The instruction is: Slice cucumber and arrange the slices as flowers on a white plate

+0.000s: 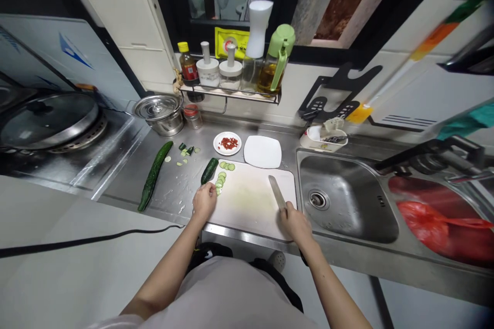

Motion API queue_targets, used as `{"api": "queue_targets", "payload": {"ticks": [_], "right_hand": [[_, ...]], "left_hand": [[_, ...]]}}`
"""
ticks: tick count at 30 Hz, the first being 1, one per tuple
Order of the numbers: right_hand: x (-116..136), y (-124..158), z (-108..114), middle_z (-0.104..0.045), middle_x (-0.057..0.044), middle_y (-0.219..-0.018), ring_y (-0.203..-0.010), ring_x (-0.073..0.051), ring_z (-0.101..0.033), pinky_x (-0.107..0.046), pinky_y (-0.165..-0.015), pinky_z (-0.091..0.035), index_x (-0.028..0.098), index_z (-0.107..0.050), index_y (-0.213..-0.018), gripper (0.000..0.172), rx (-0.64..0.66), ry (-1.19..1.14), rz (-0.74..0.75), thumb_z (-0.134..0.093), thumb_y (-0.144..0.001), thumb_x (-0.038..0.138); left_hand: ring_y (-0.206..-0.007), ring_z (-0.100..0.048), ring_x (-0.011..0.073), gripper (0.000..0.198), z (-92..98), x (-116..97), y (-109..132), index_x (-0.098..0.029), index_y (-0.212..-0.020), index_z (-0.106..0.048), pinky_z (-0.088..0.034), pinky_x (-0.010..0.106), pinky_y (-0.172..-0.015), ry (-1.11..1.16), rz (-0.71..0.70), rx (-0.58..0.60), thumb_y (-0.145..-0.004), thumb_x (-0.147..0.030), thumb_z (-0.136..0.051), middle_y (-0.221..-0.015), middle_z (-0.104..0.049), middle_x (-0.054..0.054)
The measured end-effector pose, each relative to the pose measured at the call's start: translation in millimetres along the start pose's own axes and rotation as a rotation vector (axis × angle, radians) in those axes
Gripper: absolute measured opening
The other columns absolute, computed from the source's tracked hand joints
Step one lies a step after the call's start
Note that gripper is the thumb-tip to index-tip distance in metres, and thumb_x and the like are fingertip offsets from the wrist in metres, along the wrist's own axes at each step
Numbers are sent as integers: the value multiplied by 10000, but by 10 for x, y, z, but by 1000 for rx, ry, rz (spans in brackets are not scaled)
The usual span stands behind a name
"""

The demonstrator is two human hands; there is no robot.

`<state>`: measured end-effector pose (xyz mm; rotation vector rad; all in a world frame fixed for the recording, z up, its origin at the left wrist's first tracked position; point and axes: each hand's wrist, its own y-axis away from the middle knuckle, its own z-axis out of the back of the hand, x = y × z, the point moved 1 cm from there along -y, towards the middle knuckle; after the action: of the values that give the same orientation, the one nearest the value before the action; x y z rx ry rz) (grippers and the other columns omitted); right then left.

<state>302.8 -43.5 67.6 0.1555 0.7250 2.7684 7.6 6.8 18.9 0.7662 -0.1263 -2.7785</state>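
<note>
My right hand (pixel 296 223) grips a kitchen knife (pixel 277 191) by its handle, its blade over the right side of a white cutting board (pixel 254 220). At the board's left edge is my left hand (pixel 204 201), fingers curled together beside a column of cucumber slices (pixel 220 180). Whatever those fingers hold, if anything, is hidden. More slices (pixel 227 166) lie near the board's top left corner. Just beyond my left hand rests a cut piece of cucumber (pixel 209 170). A long whole cucumber (pixel 155 176) lies on the steel counter further left.
Behind the board stand a plate of chopped red bits (pixel 227 150) and a white square plate (pixel 262 152). Cucumber scraps (pixel 184 153) dot the counter. A sink (pixel 343 200) is on the right, a lidded pot (pixel 162 115) back left. Seasoning bottles line a wall rack (pixel 235 93).
</note>
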Motion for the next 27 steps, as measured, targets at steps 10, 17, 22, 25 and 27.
{"api": "queue_targets", "payload": {"ticks": [10,17,22,25,27], "right_hand": [[-17,-33,-42,-695,-152,-981,-933,-269,-666,-323,-721,-414,162,-503,-1176,331,11,-16,18,-279,-972,295],[5,-27,-33,-692,-167,-1008,-966,-283,-662,-340,-747,-426,152,-500,-1194,340,29,-13,21,-277,-966,269],[16,-8,-28,-693,-170,-1015,-953,-283,-666,-340,-745,-424,148,-493,-1209,343,24,-11,19,-279,-962,252],[9,-2,-39,-692,-165,-1014,-954,-266,-665,-332,-756,-418,155,-488,-1219,339,24,-20,13,-287,-962,250],[2,-2,-47,-691,-158,-1008,-953,-258,-664,-324,-760,-415,162,-490,-1215,338,22,-32,12,-283,-965,257]], "left_hand": [[-998,-575,224,196,6,-98,-81,-237,-998,-661,-418,298,-848,-22,-91,1,-855,-229,-528,-1009,-647,68],[-1031,-579,237,380,-68,-572,-505,-219,-1242,-586,-418,308,-885,-52,-232,76,-867,-242,-524,-1157,-594,110],[-1061,-570,264,369,-158,-758,-748,-209,-1251,-580,-424,332,-871,-186,-224,106,-895,-226,-482,-1173,-560,144],[-1051,-568,265,327,-203,-757,-796,-212,-1204,-603,-432,334,-847,-236,-227,118,-902,-234,-479,-1161,-551,146],[-1045,-565,260,296,-226,-738,-806,-225,-1166,-616,-436,332,-832,-255,-239,108,-907,-236,-471,-1153,-552,133]]}}
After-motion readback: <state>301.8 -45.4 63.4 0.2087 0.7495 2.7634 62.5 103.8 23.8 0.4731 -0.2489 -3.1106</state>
